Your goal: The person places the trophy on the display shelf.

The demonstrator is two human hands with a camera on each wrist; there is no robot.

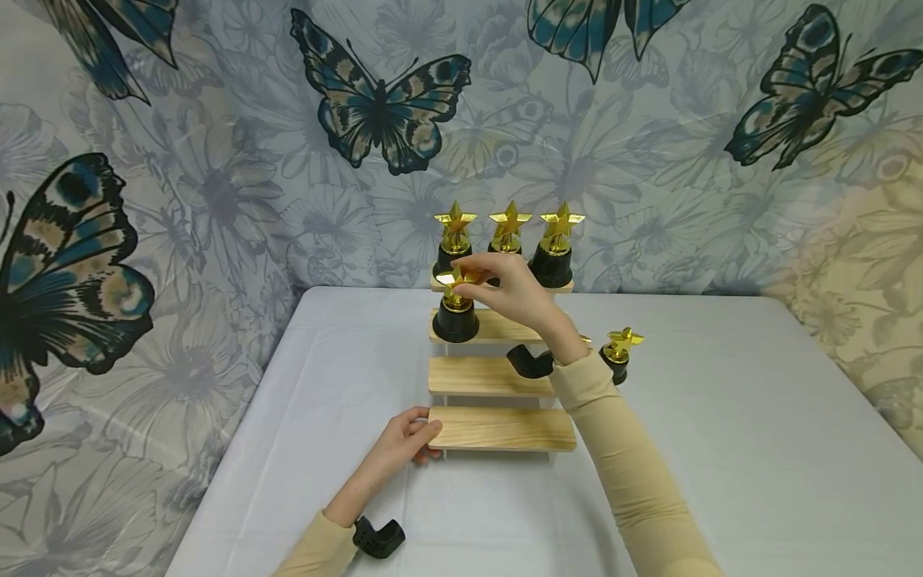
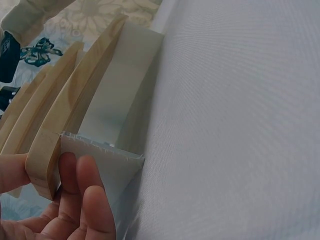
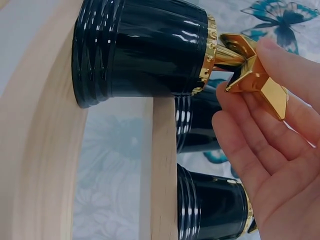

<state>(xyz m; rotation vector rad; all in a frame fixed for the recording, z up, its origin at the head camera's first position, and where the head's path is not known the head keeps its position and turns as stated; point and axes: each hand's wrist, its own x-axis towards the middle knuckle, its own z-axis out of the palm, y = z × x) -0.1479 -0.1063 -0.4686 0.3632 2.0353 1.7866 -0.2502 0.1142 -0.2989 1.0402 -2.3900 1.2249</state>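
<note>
A wooden tiered display stand (image 1: pixel 501 429) with pale side supports stands on the table. My left hand (image 1: pixel 397 445) grips the left end of its lowest board, the thumb on top and fingers beneath, as the left wrist view also shows. At the left end of the second board from the top is a star trophy (image 1: pixel 456 322) with a black base. My right hand (image 1: pixel 515 295) pinches its gold star (image 3: pixel 257 75) between thumb and fingers. The trophy is upright, its base at the board; whether it bears full weight there I cannot tell.
Three like trophies (image 1: pixel 554 263) line the top board, partly behind my right hand. Another trophy (image 1: pixel 617 357) stands on the white tablecloth (image 1: pixel 721 433) right of the stand, with a gold bit beside my right sleeve. Butterfly-patterned cloth (image 1: pixel 375 208) hangs behind and at the sides.
</note>
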